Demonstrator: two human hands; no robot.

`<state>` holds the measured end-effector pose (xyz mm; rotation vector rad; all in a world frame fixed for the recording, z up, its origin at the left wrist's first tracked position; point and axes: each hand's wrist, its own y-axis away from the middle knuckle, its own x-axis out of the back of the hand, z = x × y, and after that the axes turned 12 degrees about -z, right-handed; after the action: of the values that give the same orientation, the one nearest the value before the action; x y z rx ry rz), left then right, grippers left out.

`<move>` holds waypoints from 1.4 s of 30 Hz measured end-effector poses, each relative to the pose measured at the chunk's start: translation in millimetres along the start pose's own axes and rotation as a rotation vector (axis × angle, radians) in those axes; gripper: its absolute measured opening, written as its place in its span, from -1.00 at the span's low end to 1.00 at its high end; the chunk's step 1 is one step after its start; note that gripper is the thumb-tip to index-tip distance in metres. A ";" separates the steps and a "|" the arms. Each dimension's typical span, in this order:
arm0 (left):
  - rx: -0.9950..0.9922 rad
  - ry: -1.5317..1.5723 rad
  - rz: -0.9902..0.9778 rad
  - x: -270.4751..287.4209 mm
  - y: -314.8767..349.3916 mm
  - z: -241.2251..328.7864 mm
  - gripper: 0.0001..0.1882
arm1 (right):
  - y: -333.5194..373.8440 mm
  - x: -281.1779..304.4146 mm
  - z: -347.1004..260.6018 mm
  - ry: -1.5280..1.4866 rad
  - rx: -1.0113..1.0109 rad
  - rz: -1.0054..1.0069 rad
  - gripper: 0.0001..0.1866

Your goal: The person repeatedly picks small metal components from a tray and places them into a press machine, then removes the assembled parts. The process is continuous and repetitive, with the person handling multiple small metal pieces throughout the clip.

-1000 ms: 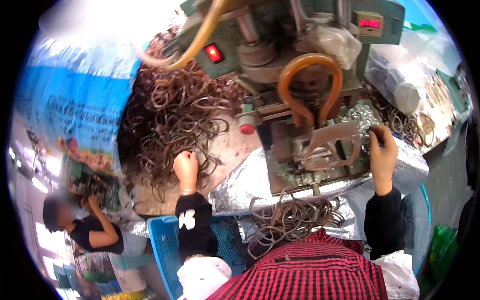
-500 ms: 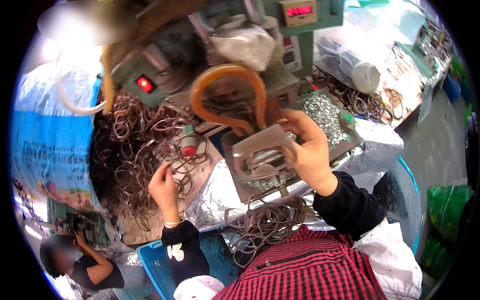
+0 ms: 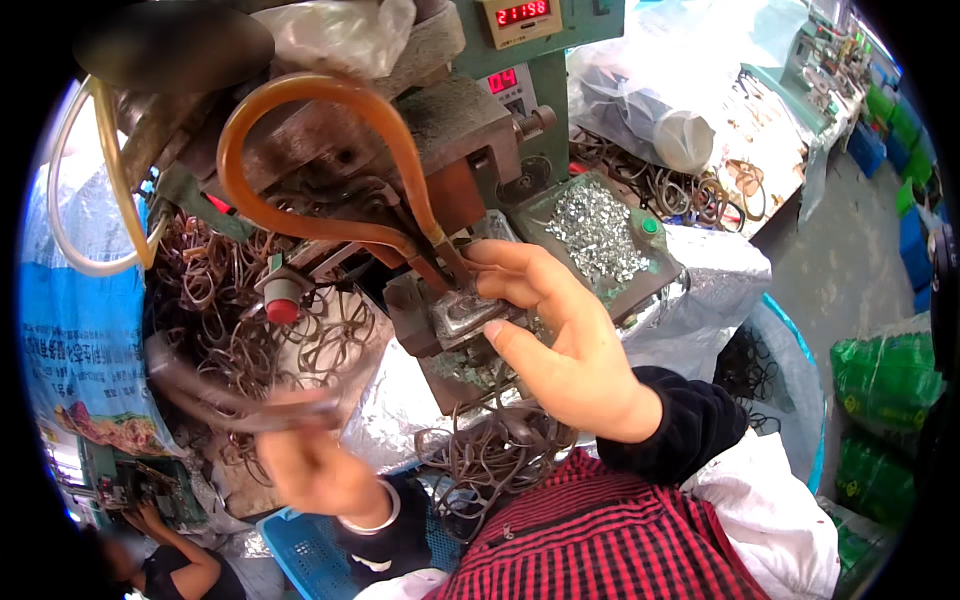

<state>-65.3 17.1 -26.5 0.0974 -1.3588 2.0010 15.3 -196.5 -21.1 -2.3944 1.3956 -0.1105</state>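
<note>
My left hand (image 3: 315,468), smeared by motion, grips a brown flexible loop (image 3: 240,405) that sweeps out to its left over the bench. My right hand (image 3: 565,350) reaches into the green machine, its thumb and fingers apart around a small metal block (image 3: 470,318) under the machine head. The fingertips are at the block's right end; whether they touch it I cannot tell. A thick orange hose (image 3: 235,170) bends in a wide curve and comes down just behind the block. Several brown loops (image 3: 495,450) lie tangled at my lap.
A red push button (image 3: 281,300) stands left of the block. Silvery chips (image 3: 595,235) fill a tray on the right, beside a green button (image 3: 650,227). More brown loops (image 3: 200,265) heap at the left. A blue basket (image 3: 300,550) is below; another person (image 3: 195,560) sits lower left.
My right hand held a flat brown loop before and now has none, its fingers at the metal block. A blurred brown loop is now in my left hand. The whole view has shifted.
</note>
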 end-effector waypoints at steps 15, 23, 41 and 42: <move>-0.567 0.043 -0.374 -65.3 -11.0 16.7 -0.58 | -10.7 127.2 89.3 1.239 0.067 0.355 -0.87; -0.575 0.050 -0.369 -65.7 -9.9 17.5 -0.64 | -4.3 134.9 87.8 1.095 0.080 0.429 -0.93; -0.566 0.048 -0.375 -63.3 -11.2 15.0 -0.65 | 25.6 98.3 106.5 1.000 0.249 0.668 -0.86; -0.583 0.050 -0.383 -63.5 -14.1 14.6 -0.68 | 23.2 101.2 102.4 1.009 0.215 0.619 -0.87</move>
<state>-14.0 -24.5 -36.1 0.0347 -1.6893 1.2372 72.9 -265.4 -136.0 -1.6157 2.2987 -1.3453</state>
